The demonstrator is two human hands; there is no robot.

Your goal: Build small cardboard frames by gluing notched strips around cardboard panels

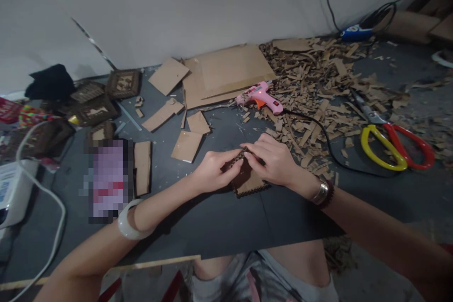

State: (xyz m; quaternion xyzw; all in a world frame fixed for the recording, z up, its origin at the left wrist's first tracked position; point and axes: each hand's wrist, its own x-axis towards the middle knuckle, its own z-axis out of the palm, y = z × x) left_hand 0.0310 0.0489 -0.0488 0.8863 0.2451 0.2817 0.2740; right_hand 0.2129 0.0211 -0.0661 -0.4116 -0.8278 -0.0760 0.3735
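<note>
One brown cardboard panel [250, 181], its near edge trimmed with a dark, bumpy border [252, 193], is held between the left hand [215, 172] and right hand [273, 159], fingertips pinching its far side, near the front edge of the dark table [215, 233].

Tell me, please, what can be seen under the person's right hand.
Under the right hand, part of a cardboard piece with a bumpy border shows against the dark tabletop; whatever the hand covers cannot be seen.

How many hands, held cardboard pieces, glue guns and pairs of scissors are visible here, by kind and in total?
Left hand and right hand: 2
Held cardboard piece: 1
Pink glue gun: 1
Scissors: 1
Total: 5
</note>
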